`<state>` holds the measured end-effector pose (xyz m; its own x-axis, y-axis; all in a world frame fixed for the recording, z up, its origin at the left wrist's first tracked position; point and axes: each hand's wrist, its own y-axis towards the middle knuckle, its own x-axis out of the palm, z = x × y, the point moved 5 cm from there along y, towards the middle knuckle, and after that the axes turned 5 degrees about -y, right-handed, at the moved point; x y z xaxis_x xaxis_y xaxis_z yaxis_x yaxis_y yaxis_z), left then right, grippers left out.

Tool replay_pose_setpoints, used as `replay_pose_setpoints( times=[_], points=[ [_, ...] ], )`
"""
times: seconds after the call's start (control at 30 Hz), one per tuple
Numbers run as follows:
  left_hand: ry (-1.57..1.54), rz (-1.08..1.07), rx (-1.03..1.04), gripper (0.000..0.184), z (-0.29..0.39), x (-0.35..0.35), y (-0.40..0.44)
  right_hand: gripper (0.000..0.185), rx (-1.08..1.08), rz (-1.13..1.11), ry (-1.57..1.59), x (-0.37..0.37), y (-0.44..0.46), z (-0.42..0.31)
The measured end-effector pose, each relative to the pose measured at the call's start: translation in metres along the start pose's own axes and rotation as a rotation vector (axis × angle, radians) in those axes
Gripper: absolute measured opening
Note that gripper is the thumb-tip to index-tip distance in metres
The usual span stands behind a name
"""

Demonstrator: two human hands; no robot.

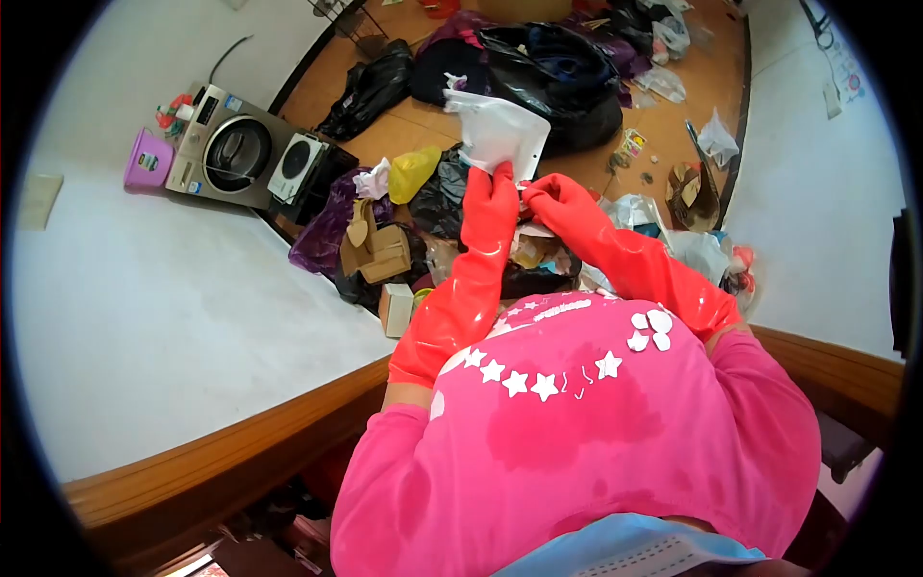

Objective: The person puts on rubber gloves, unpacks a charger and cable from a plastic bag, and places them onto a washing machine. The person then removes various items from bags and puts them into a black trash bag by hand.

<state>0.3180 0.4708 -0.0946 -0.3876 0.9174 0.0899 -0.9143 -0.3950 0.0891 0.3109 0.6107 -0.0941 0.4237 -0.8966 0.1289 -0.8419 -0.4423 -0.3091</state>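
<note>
Both of my hands wear long red rubber gloves and meet in front of my chest, in the upper middle of the view. A white plastic piece (505, 133) with a torn-looking upper left end rises from my left hand (492, 192), whose fingers are closed on its lower edge. Close beside it on the right, my right hand (558, 200) has its fingers pinched together near the lower right corner of the piece. Something small and dark shows between the two hands, too small to name. Bags and loose litter lie below them.
Black bags (567, 87) cover the floor ahead. At the left are a yellow bag (413, 173), opened cardboard (378, 252), a white box (395, 310), a washing machine (226, 149) and a pink bucket (148, 162). A dustpan-like object (694, 197) stands at the right.
</note>
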Motion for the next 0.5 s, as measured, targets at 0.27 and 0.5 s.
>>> replay_pose_setpoints(
  times=[0.27,0.5],
  points=[
    [-0.321,-0.043,-0.219,0.036,-0.012,0.005,0.017,0.031,-0.099,-0.089,-0.270,-0.014,-0.005,-0.009],
    [-0.283,-0.057,-0.132,0.035,0.000,-0.002,0.025,0.047,-0.056,-0.198,-0.273,-0.024,-0.004,-0.017]
  ],
)
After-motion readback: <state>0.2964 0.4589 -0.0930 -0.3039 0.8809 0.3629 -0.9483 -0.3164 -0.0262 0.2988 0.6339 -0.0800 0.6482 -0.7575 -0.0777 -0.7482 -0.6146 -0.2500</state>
